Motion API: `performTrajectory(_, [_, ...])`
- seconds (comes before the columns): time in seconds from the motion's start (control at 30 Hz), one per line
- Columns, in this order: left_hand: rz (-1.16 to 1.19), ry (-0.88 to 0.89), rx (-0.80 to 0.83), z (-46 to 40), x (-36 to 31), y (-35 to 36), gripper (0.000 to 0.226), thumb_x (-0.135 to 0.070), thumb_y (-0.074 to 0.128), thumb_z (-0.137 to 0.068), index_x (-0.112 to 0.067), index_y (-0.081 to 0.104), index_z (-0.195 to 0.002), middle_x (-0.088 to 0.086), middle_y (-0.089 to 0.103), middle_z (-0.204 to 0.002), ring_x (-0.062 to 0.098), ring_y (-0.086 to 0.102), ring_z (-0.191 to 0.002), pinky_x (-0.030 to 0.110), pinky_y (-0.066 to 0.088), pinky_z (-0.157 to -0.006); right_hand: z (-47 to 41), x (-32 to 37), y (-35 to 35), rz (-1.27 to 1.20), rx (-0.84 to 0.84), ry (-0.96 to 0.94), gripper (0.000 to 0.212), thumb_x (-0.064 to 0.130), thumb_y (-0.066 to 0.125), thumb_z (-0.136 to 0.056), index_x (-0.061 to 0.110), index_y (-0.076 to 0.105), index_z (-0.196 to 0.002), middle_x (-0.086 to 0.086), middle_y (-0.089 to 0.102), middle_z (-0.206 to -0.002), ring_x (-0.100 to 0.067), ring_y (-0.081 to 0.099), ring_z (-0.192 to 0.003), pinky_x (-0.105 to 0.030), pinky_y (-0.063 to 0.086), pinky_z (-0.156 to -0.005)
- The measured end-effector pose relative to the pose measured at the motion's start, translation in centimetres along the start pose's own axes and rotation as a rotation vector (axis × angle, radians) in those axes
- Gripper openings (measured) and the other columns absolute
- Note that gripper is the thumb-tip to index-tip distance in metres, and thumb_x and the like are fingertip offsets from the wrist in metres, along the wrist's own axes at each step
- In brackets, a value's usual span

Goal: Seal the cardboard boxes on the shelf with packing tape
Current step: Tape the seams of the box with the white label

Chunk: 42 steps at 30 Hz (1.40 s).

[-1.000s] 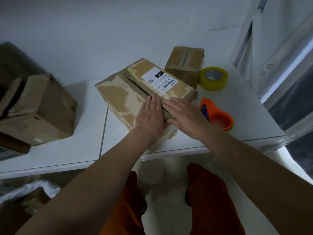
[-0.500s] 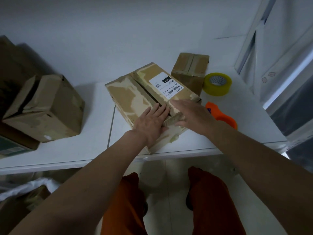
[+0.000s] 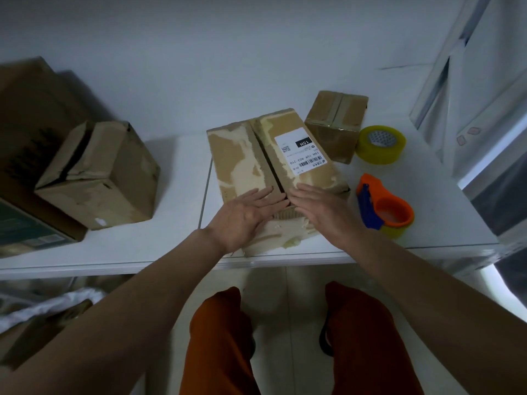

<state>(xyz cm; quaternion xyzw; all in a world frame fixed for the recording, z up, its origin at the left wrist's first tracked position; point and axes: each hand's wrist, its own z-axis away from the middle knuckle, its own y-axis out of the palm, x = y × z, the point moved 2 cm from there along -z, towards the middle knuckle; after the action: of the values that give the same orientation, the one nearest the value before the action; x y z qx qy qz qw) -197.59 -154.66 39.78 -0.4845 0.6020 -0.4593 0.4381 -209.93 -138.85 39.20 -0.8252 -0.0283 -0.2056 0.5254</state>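
A worn cardboard box point(image 3: 242, 161) with a white shipping label lies on the white shelf point(image 3: 176, 246), its two top flaps meeting along a dark centre seam. My left hand point(image 3: 245, 215) lies flat on the near end of the left flap. My right hand point(image 3: 319, 209) lies flat on the near end of the right flap, fingers together, pointing toward the seam. An orange and blue tape dispenser point(image 3: 383, 209) sits just right of the box. A yellow tape roll point(image 3: 380, 144) lies behind it.
A small taped box point(image 3: 336, 124) stands behind the main box. An unsealed box point(image 3: 102, 175) sits to the left, beside larger dark cartons point(image 3: 25, 155). The shelf's front edge runs just below my wrists. A window frame point(image 3: 470, 95) rises at right.
The box has turned so its seam points more straight away from me. Both hands slid to the near end, each now flat on its own flap.
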Motion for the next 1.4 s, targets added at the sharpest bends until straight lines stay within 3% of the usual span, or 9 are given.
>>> performTrajectory(0.1, [0.018, 0.016, -0.107, 1.3, 0.0, -0.2, 0.044, -0.009, 0.056, -0.093, -0.014, 0.052, -0.137, 0.005, 0.051, -0.141, 0.027, 0.044, -0.133, 0.040, 0.036, -0.111, -0.1, 0.8, 0.1, -0.031, -0.032, -0.001, 0.027, 0.002, 0.072, -0.078, 0.000, 0.070, -0.105, -0.015, 0.069, -0.112, -0.030, 0.061, -0.112, -0.044, 0.044, -0.100])
performTrajectory(0.17, [-0.015, -0.051, -0.131, 1.0, -0.8, -0.6, 0.043, -0.027, 0.044, -0.098, -0.010, 0.052, -0.136, 0.010, 0.049, -0.142, 0.027, 0.046, -0.132, 0.037, 0.032, -0.113, -0.4, 1.0, -0.4, -0.017, -0.037, 0.035, 0.021, 0.007, 0.073, -0.078, 0.001, 0.072, -0.098, -0.013, 0.070, -0.107, -0.030, 0.062, -0.109, -0.049, 0.049, -0.095])
performTrajectory(0.3, [-0.112, -0.293, 0.135, -0.9, -2.4, -0.3, 0.070, -0.053, 0.015, -0.099, -0.007, 0.014, -0.151, 0.008, 0.010, -0.160, 0.017, 0.004, -0.148, 0.029, -0.001, -0.120, -0.8, 1.4, -0.6, 0.084, 0.067, 0.074, 0.047, 0.026, 0.061, -0.091, 0.003, 0.053, -0.131, -0.011, 0.049, -0.141, -0.025, 0.039, -0.135, -0.041, 0.031, -0.113])
performTrajectory(0.43, [-0.101, -0.303, 0.224, -2.1, -2.6, -0.4, 0.070, -0.054, 0.011, -0.098, -0.011, 0.001, -0.152, 0.003, -0.004, -0.161, 0.014, -0.009, -0.147, 0.031, -0.005, -0.120, -1.0, 1.3, -0.7, 0.073, 0.075, 0.145, 0.043, 0.023, 0.040, -0.101, 0.004, 0.043, -0.139, -0.010, 0.039, -0.148, -0.022, 0.030, -0.141, -0.032, 0.018, -0.116])
performTrajectory(0.6, [0.012, -0.239, 0.363, -3.4, -1.7, -0.7, 0.056, -0.041, 0.008, -0.103, -0.017, -0.003, -0.153, -0.003, -0.007, -0.161, 0.007, -0.012, -0.146, 0.029, -0.008, -0.119, -1.4, 0.7, -1.2, 0.077, 0.014, 0.217, 0.027, 0.016, 0.039, -0.098, 0.007, 0.055, -0.118, -0.012, 0.060, -0.114, -0.027, 0.055, -0.107, -0.041, 0.045, -0.091])
performTrajectory(0.73, [-0.016, -0.330, 0.427, -5.9, 0.1, -0.4, 0.063, -0.047, 0.007, -0.102, -0.013, -0.008, -0.152, 0.001, -0.013, -0.160, 0.011, -0.015, -0.146, 0.029, -0.009, -0.119, -3.2, 0.5, -2.0, 0.116, -0.009, 0.247, 0.029, 0.004, 0.049, -0.092, 0.005, 0.058, -0.120, -0.014, 0.062, -0.113, -0.029, 0.053, -0.108, -0.041, 0.042, -0.089])
performTrajectory(0.93, [-0.078, -0.429, 0.421, -9.9, 3.2, 0.3, 0.076, -0.059, 0.003, -0.097, -0.007, -0.013, -0.150, 0.008, -0.017, -0.159, 0.018, -0.017, -0.146, 0.034, -0.007, -0.119, -5.9, -0.7, -2.1, 0.087, -0.088, 0.289, 0.016, 0.002, 0.050, -0.090, 0.005, 0.066, -0.091, -0.014, 0.066, -0.089, -0.030, 0.057, -0.091, -0.033, 0.039, -0.078])
performTrajectory(1.07, [-0.133, -0.535, 0.386, -12.0, 5.7, 0.4, 0.078, -0.059, 0.005, -0.097, -0.006, -0.011, -0.151, 0.013, -0.014, -0.159, 0.025, -0.014, -0.147, 0.038, -0.005, -0.120, -6.7, -1.4, -1.8, 0.027, -0.141, 0.297, 0.017, 0.004, 0.049, -0.088, 0.008, 0.066, -0.088, -0.011, 0.069, -0.088, -0.031, 0.062, -0.091, -0.044, 0.046, -0.084])
performTrajectory(1.4, [-0.137, -0.475, 0.414, -8.6, 2.2, 0.2, 0.073, -0.053, 0.006, -0.099, -0.003, -0.011, -0.150, 0.011, -0.015, -0.159, 0.022, -0.016, -0.146, 0.037, -0.004, -0.120, -9.3, -2.5, -1.2, 0.306, 0.173, 0.486, 0.050, 0.020, 0.054, -0.091, 0.014, 0.038, -0.137, -0.010, 0.032, -0.145, -0.029, 0.028, -0.131, -0.042, 0.032, -0.103])
